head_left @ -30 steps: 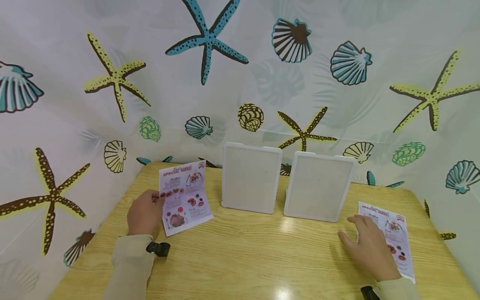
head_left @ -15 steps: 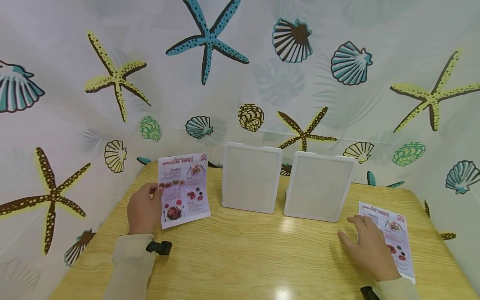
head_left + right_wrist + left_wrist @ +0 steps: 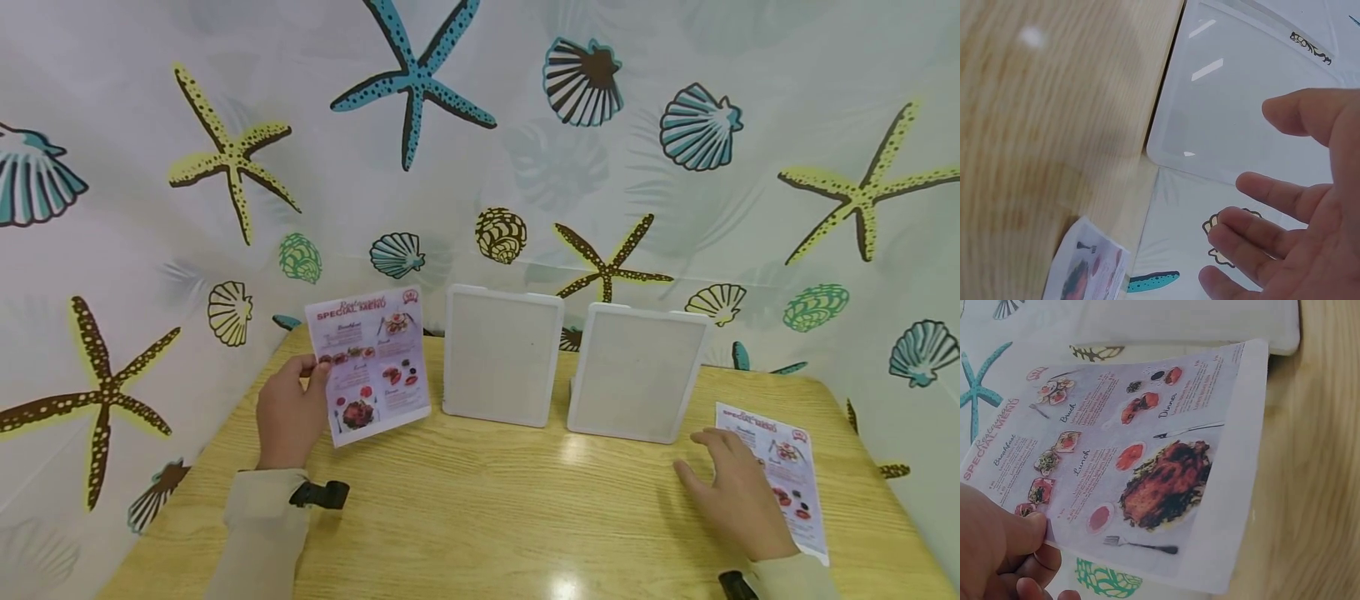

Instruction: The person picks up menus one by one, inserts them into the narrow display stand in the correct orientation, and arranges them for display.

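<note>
My left hand (image 3: 291, 414) pinches the left edge of a printed paper menu (image 3: 371, 364) between thumb and fingers. The sheet is lifted and tilted up, its printed side toward me; the left wrist view shows the thumb on the front of the menu (image 3: 1147, 456). On the right, my right hand (image 3: 738, 492) is spread with relaxed fingers over a second paper menu (image 3: 798, 475), hiding part of it. Nothing is between its fingers in the right wrist view, where a corner of that menu (image 3: 1088, 265) shows.
Two white-framed display stands, one left (image 3: 501, 356) and one right (image 3: 639, 372), lean upright side by side at the back of the wooden table (image 3: 480, 517). Behind them hangs a white curtain (image 3: 465, 183) printed with starfish and shells.
The left hand has raised the menu and turned it more upright, with its top edge higher and its bottom edge off the lower spot. The right hand has stayed in place.
</note>
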`<state>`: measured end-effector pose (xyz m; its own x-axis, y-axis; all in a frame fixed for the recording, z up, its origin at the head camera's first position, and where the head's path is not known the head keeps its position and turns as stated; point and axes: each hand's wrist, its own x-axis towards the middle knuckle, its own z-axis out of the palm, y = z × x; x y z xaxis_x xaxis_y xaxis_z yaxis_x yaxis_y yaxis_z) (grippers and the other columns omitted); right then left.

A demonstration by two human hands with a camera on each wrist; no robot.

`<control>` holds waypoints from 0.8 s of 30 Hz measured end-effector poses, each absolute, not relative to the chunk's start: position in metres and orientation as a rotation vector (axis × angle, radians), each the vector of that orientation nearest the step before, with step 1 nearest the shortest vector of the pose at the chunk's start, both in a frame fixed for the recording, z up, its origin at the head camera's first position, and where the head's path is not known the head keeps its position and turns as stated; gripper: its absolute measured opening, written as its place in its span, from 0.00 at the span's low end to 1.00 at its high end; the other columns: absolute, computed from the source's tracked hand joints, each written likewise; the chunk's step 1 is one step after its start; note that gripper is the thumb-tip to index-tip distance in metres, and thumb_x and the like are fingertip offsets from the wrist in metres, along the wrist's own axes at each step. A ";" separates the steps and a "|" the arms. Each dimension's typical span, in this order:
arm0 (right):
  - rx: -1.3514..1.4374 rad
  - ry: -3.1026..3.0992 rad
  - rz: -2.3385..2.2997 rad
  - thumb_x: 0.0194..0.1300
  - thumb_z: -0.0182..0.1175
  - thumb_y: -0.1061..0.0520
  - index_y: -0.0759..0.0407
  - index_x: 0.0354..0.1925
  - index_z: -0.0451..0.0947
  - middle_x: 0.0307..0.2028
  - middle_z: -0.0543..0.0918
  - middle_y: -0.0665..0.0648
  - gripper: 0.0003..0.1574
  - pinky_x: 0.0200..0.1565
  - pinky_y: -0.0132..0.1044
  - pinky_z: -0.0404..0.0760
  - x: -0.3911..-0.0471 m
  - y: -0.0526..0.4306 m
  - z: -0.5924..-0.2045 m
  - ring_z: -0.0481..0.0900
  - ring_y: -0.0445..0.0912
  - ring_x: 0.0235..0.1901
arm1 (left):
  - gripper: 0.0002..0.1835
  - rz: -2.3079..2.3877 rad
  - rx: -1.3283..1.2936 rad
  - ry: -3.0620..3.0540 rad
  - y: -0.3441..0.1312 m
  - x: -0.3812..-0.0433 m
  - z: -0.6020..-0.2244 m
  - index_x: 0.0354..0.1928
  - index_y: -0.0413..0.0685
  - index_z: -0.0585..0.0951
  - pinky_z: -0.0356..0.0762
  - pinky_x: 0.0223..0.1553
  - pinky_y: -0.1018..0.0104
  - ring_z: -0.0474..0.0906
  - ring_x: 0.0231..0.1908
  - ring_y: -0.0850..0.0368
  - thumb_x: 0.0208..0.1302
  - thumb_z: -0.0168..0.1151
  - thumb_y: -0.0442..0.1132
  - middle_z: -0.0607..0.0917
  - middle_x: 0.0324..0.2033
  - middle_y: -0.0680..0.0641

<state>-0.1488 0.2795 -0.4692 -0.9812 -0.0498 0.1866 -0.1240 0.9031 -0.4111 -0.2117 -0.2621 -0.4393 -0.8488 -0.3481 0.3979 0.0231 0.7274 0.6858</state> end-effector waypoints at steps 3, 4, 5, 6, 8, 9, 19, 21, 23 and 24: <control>0.151 -2.881 0.665 0.72 0.64 0.50 0.70 0.61 0.75 0.62 0.74 0.73 0.30 0.63 0.68 0.69 -0.149 0.279 -0.467 0.71 0.68 0.63 | 0.21 -0.984 0.225 -2.394 -0.257 -0.210 -0.434 0.56 0.35 0.82 0.68 0.33 0.56 0.75 0.31 0.45 0.81 0.54 0.48 0.86 0.50 0.35; 0.156 -2.878 0.673 0.73 0.64 0.50 0.70 0.61 0.76 0.62 0.74 0.72 0.29 0.62 0.68 0.69 -0.149 0.278 -0.466 0.71 0.68 0.63 | 0.21 -0.993 0.217 -2.384 -0.256 -0.209 -0.432 0.56 0.35 0.82 0.68 0.34 0.56 0.75 0.32 0.45 0.80 0.55 0.48 0.86 0.50 0.35; 0.160 -2.875 0.685 0.73 0.64 0.50 0.70 0.61 0.76 0.62 0.75 0.72 0.29 0.62 0.67 0.69 -0.149 0.278 -0.465 0.71 0.68 0.62 | 0.21 -1.003 0.210 -2.377 -0.254 -0.208 -0.430 0.56 0.35 0.82 0.69 0.36 0.56 0.76 0.34 0.45 0.80 0.55 0.48 0.86 0.50 0.35; 0.162 -2.873 0.697 0.73 0.64 0.50 0.69 0.61 0.76 0.61 0.75 0.72 0.28 0.62 0.67 0.69 -0.148 0.277 -0.464 0.72 0.68 0.62 | 0.21 -1.019 0.203 -2.371 -0.252 -0.208 -0.428 0.56 0.35 0.82 0.68 0.36 0.56 0.75 0.34 0.45 0.80 0.55 0.48 0.86 0.49 0.36; 0.160 -2.873 0.720 0.74 0.63 0.50 0.69 0.60 0.77 0.60 0.76 0.71 0.28 0.61 0.67 0.70 -0.148 0.276 -0.461 0.72 0.67 0.62 | 0.21 -1.051 0.187 -2.367 -0.247 -0.206 -0.424 0.55 0.35 0.82 0.68 0.37 0.56 0.74 0.35 0.45 0.80 0.55 0.48 0.86 0.48 0.36; 0.159 -2.873 0.730 0.74 0.62 0.49 0.68 0.60 0.77 0.60 0.76 0.70 0.27 0.61 0.67 0.71 -0.148 0.276 -0.460 0.73 0.67 0.61 | 0.21 -1.066 0.179 -2.367 -0.244 -0.205 -0.422 0.55 0.35 0.82 0.67 0.36 0.57 0.73 0.35 0.46 0.80 0.55 0.48 0.86 0.48 0.37; 0.199 -2.788 0.877 0.78 0.59 0.47 0.64 0.58 0.80 0.53 0.85 0.62 0.24 0.52 0.57 0.81 -0.151 0.263 -0.450 0.82 0.55 0.49 | 0.20 -1.182 0.091 -2.351 -0.219 -0.197 -0.412 0.51 0.39 0.83 0.62 0.22 0.66 0.63 0.24 0.55 0.78 0.57 0.51 0.85 0.40 0.41; 0.208 -2.766 0.898 0.78 0.58 0.48 0.63 0.58 0.81 0.50 0.86 0.59 0.22 0.50 0.53 0.83 -0.152 0.260 -0.448 0.83 0.51 0.46 | 0.19 -1.207 0.053 -2.340 -0.214 -0.195 -0.410 0.50 0.40 0.84 0.61 0.20 0.67 0.62 0.22 0.56 0.78 0.58 0.51 0.84 0.36 0.42; 0.226 -2.739 0.915 0.78 0.58 0.49 0.63 0.58 0.81 0.47 0.86 0.56 0.21 0.47 0.48 0.84 -0.153 0.257 -0.447 0.83 0.48 0.43 | 0.18 -1.240 0.015 -2.324 -0.208 -0.193 -0.409 0.49 0.41 0.84 0.60 0.19 0.67 0.62 0.21 0.56 0.78 0.58 0.50 0.81 0.31 0.43; 0.237 -2.723 0.924 0.78 0.59 0.49 0.62 0.58 0.81 0.45 0.87 0.54 0.21 0.46 0.45 0.84 -0.154 0.256 -0.446 0.83 0.46 0.42 | 0.18 -1.257 -0.003 -2.316 -0.206 -0.192 -0.408 0.49 0.41 0.84 0.60 0.18 0.67 0.61 0.20 0.57 0.78 0.59 0.50 0.79 0.28 0.43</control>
